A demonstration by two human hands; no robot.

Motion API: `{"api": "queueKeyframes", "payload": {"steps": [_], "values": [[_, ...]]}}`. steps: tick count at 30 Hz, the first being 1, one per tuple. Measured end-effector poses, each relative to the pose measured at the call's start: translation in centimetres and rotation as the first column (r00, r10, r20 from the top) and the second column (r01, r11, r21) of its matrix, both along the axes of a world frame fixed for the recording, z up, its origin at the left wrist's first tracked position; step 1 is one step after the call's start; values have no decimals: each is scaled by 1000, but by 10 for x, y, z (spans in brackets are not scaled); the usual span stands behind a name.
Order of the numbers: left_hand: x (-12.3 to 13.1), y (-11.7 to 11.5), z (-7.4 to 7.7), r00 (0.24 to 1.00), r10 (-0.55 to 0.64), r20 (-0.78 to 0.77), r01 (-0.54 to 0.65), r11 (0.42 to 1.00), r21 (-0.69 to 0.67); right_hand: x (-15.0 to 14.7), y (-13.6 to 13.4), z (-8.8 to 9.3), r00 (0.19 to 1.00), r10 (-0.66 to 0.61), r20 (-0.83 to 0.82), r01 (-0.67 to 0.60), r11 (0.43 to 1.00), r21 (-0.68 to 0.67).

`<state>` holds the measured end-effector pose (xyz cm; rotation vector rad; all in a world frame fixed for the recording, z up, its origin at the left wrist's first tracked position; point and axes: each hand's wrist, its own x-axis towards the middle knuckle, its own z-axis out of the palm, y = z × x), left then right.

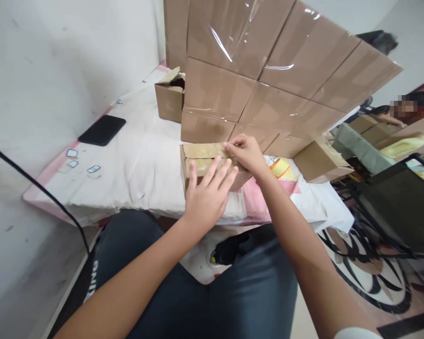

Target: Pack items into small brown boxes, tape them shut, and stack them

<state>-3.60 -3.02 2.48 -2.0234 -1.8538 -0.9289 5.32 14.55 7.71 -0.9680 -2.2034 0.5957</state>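
A small brown cardboard box (205,151) sits on the cloth-covered table in front of me, its top flaps nearly together with a gap between them. My left hand (207,195) lies over the near side of the box, fingers spread and flat. At the box's far right corner, my right hand (245,153) has thumb and forefinger pinched on the edge of the far flap. Part of the box's front and right side is hidden behind my hands. Just right of the box lie yellow and orange packets (282,168), partly covered by my right forearm.
Behind the box rises a stack of taped cartons (215,89). A small open box (169,101) stands left of it, another box (320,160) at right. A black phone (102,130) and small labels (93,168) lie on the white cloth (144,165). A black chair (403,202) and another person are at right.
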Motion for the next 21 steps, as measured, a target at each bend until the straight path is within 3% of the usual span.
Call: {"api": "queueKeyframes", "payload": {"steps": [4,9,13,15,21], "values": [[5,7,1,999,-42,-7,41,996,-78,-3,-3,3,993,-51,111,45,998,53],[8,8,-3,999,-38,5,39,997,-61,-3,6,4,964,-31,265,3,995,104],[8,10,-5,999,-35,5,36,998,-55,0,16,3,873,-320,367,252,942,222],[7,11,-5,999,-32,0,32,998,-57,3,20,1,840,-388,380,337,921,195],[6,10,0,998,7,-63,-13,995,-94,29,19,-3,957,-134,258,169,978,-121]]}}
